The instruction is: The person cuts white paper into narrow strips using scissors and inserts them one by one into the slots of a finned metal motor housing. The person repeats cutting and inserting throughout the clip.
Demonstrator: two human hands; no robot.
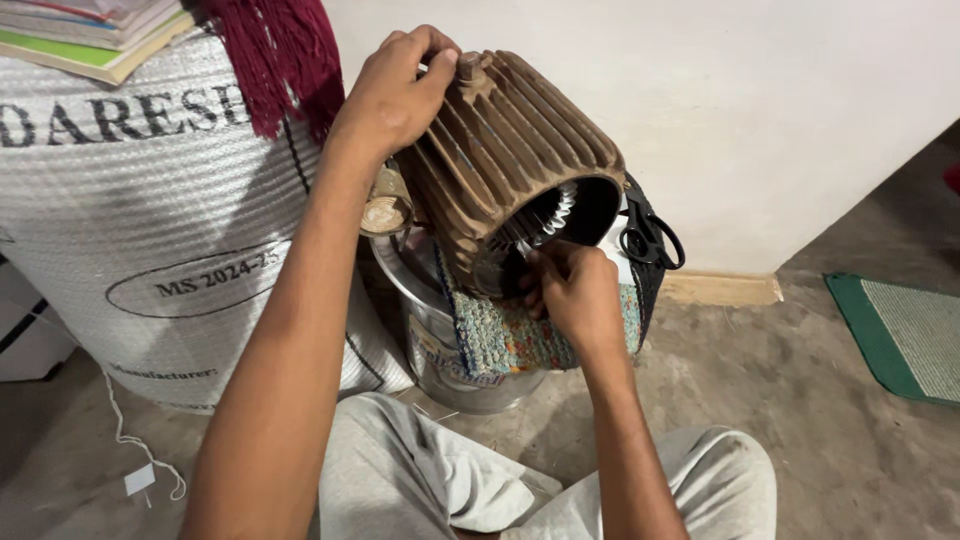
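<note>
The ribbed motor casing (pixel 510 140) sits in the upper middle of the frame, tilted so its open end faces down and toward the person, showing the pale slotted core (pixel 552 213) inside. It rests on a woven mat (pixel 505 340) laid over a metal bucket (pixel 455 375), which stands on the floor (pixel 800 400).

The left hand (pixel 395 95) is closed over the casing's top rear edge, fingers curled round a small knob there, steadying the tilt. The right hand (pixel 570 290) is at the lower lip of the open end, fingers bent and pinched at something just inside the bore; what it grips is hidden, so I cannot tell whether it holds anything.

Judging from this, the work inside the opening goes best if the left hand keeps firm downward pressure, because the casing looks heavy and only partly supported by the mat. The fingers inside should move along the slots rather than across them; the thin core edges look sharp, and anything fine seated there could be nicked.

Black scissors (pixel 645 240) lie just behind the casing at right centre. A large white sack (pixel 150 220) fills the left, with books (pixel 90 35) at upper left and a maroon fringe (pixel 275 60) beside them. A green mat (pixel 900 335) lies at far right.
</note>
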